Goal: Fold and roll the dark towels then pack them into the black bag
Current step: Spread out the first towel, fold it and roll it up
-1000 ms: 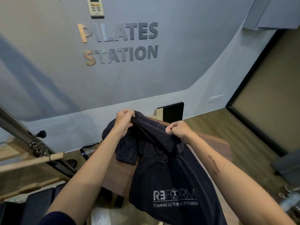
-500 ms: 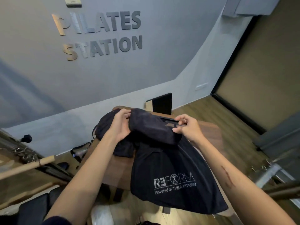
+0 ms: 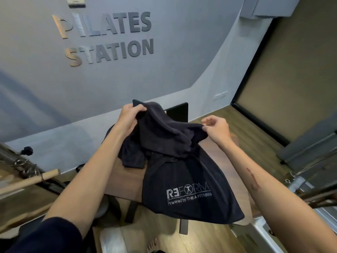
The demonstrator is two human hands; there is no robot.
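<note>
Nearest the camera, the person's two bare forearms reach forward and up, the left one coming out of a dark blue sleeve (image 3: 54,232). Between them a black fabric bag (image 3: 186,187) printed with white "REFORM" lettering drapes over the near edge of a brown wooden table (image 3: 124,181), its lower corner hanging past the tabletop toward the wood-plank floor (image 3: 206,240).

Above the bag's upper end, a dark charcoal terry towel (image 3: 164,130) is held up off the table, stretched between the two hands. The left hand (image 3: 129,115) grasps the towel's upper left corner, fingers curled over the fabric's edge. The right hand (image 3: 217,127) pinches the towel's right edge between thumb and forefinger, the other fingers loosely curled above it. The towel sags in folds between the two grips and its lower part hangs down onto the bag's top. A further bunch of dark cloth (image 3: 133,157) lies on the table below the left wrist, touching the bag's left side; whether it belongs to the same towel cannot be told.

To the left stands wooden pilates equipment with a pale wooden bar (image 3: 31,181). Behind the table a black flat panel (image 3: 179,112) stands upright. Farthest, the grey wall (image 3: 36,88) carries raised letters reading "PILATES STATION" (image 3: 107,37).
</note>
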